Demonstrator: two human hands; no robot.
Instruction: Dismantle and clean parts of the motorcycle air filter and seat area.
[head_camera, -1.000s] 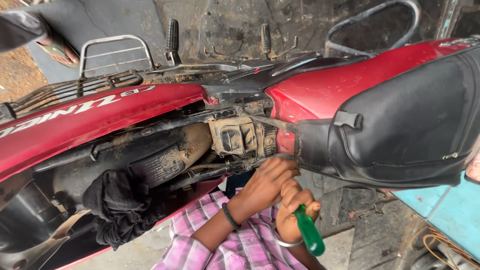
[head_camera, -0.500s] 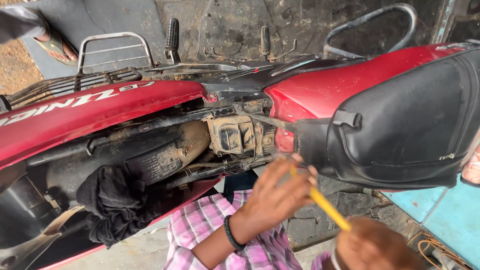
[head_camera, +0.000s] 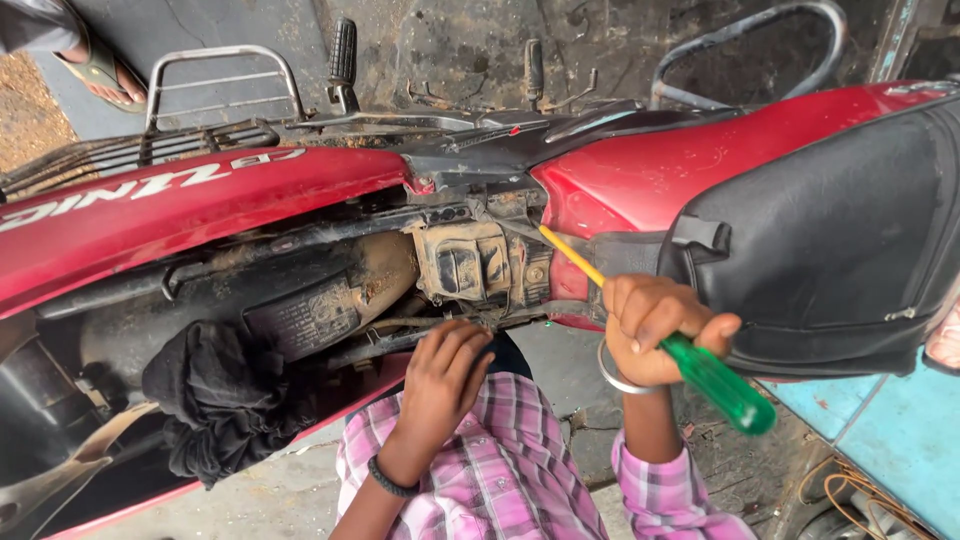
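A red motorcycle (head_camera: 200, 190) lies across the view with its side cover off, showing dusty parts (head_camera: 470, 260) in the middle. My right hand (head_camera: 655, 325) grips a screwdriver (head_camera: 715, 380) with a green handle; its yellow shaft points up-left toward the exposed parts, the tip close to the red bodywork. My left hand (head_camera: 445, 380) rests with fingers bent on the lower frame just below those parts. It holds nothing that I can see. Pink checked sleeves cover both arms.
A black rag (head_camera: 225, 400) hangs on the frame at the lower left. The black seat (head_camera: 830, 240) fills the right side. A sandalled foot of another person (head_camera: 95, 70) stands at the top left. Blue floor and coiled wire lie at the lower right.
My right hand has risen back into view with the screwdriver, its shaft now aimed at the exposed parts. My left hand has dropped slightly onto the lower frame.
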